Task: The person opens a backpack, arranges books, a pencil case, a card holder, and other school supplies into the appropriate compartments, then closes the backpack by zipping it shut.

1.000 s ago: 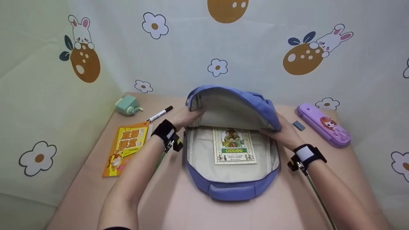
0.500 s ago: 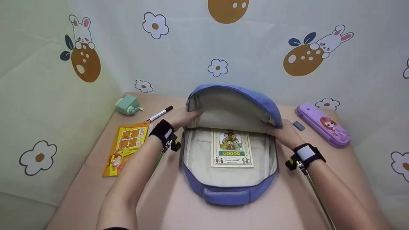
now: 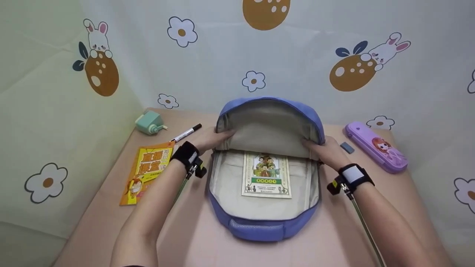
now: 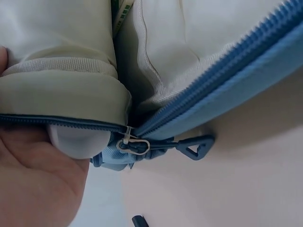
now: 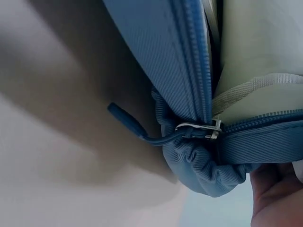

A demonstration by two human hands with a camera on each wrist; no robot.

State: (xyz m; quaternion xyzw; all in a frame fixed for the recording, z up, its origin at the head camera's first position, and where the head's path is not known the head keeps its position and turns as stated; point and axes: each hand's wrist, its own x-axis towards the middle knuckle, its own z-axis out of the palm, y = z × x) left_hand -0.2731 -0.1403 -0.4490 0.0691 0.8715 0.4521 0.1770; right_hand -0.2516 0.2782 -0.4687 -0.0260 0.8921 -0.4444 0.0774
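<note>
Since the earlier frames, the raised front flap of the blue fabric backpack [image 3: 264, 174] has settled into a more even arch, and the whole bag has shifted slightly nearer the person; both hands have remained at the flap's edges.

Head view: the backpack lies flat and unzipped on the pink tabletop [image 3: 334, 241], between the two forearms. The left hand [image 3: 209, 139] grips the left edge of the flap, fingers curled over its rim. The right hand [image 3: 323, 150] grips the right edge in like manner. Below and between the hands, a green-and-white illustrated booklet [image 3: 266, 175] lies flat on the cream lining. Outboard of the left hand lie a black-capped white marker [image 3: 186, 132], a mint-green pencil sharpener [image 3: 149, 123] and a yellow-orange workbook [image 3: 147, 170]. Outboard of the right hand lie a small grey eraser [image 3: 347, 147] and a purple pencil case [image 3: 375, 146].

Left wrist view: the left hand [image 4: 33, 182] holds the flap's cream-lined edge; a metal zip slider with blue pull tab [image 4: 137, 145] sits just beside it.

Right wrist view: only part of the right hand [image 5: 277, 196] shows, touching bunched blue fabric beneath a second zip slider [image 5: 203, 130].
</note>
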